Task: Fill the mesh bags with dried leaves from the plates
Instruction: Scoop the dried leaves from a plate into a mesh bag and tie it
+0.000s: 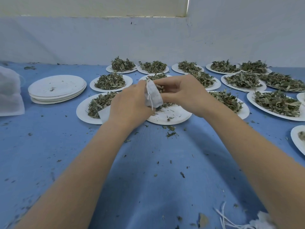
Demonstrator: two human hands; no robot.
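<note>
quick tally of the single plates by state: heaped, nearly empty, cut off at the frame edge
plates heaped with leaves: 13
nearly empty plate: 1
plates cut off at the right edge: 2
total: 16, not counting the stack of empty plates

A single wide-angle view from the person's head looks forward and down over the blue counter [49,162] toward the wall [148,43]. Both forearms reach in from the bottom edge, the hands [165,96] close below the lens.
</note>
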